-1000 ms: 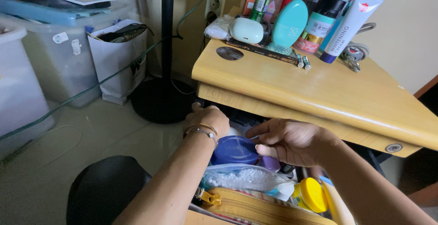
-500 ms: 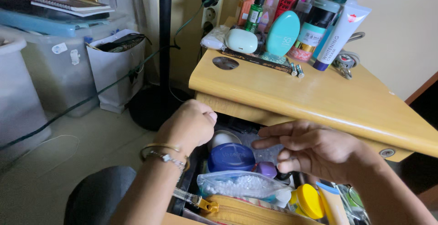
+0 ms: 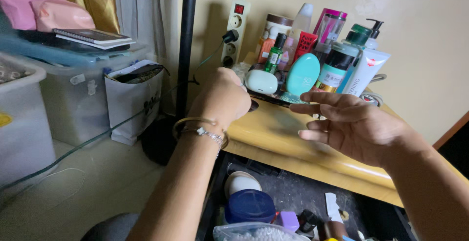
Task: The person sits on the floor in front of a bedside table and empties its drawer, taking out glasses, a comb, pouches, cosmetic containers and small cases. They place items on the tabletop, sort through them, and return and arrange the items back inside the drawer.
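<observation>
At frame centre the left hand (image 3: 222, 97) is clenched — whether around something, I cannot tell — over the yellow tabletop (image 3: 273, 133); the right hand (image 3: 354, 126) hovers released. Best kept clear of the crowded bottles (image 3: 337, 65).

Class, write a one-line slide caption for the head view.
Left hand closed, right hand spread above a wooden desk over an open drawer.

Cream painted wall (image 3: 415, 36), pale tiled floor (image 3: 97, 192), yellow wooden desk (image 3: 288, 138) with open drawer beneath, black lamp pole (image 3: 186, 41), gold and white curtains (image 3: 122, 1), clear plastic storage bins (image 3: 73, 94), soft dim daylight
</observation>
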Tool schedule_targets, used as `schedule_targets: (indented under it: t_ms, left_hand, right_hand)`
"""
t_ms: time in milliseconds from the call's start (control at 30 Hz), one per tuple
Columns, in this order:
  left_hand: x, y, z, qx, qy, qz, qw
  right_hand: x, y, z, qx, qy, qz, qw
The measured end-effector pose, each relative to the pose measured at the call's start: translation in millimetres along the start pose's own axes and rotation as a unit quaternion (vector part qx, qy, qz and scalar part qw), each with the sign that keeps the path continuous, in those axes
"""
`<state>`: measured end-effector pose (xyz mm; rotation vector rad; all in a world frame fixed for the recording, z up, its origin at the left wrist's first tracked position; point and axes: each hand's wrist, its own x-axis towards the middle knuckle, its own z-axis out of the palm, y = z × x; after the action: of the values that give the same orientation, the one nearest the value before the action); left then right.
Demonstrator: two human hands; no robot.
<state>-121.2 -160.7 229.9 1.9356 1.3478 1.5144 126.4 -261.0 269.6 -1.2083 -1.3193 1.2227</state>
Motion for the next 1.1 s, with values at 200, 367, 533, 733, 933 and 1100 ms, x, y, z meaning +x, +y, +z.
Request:
schedule_targets:
  t_ms: [200,367,533,733,933,1100]
  left_hand:
    - [47.6,-12.4,40.7,-0.106,-0.067,-0.154,0.980]
    - [50.3,-9.7,41.5,-0.097,-0.102,-0.164,0.976]
    - [51.9,-9.6,45.0,-0.092,-0.101,-0.150,0.979]
    - [48.6,-10.2,47.2,-0.088,-0.088,-0.121,0.985]
    - [36.5,-3.1,34.2,-0.119,-0.104,-0.166,0.973]
    - [11.3,-4.4,32.7,-0.056,-0.037,-0.019,0.998]
  right_hand:
    - [41.4,4.3,2.9,0.071,-0.027,-0.011,0.997]
    - [55.4,11.6,3.2,0.084,-0.053,0.011,0.995]
    - [61.7,9.6,6.0,0.085,-0.073,0.019,0.993]
    - [65.7,11.6,11.2,0.067,-0.099,0.021,0.993]
    - [56.4,12.9,13.9,0.086,-0.123,0.008,0.989]
    - [24.3,6.7,15.1,0.075,-0.101,0.014,0.992]
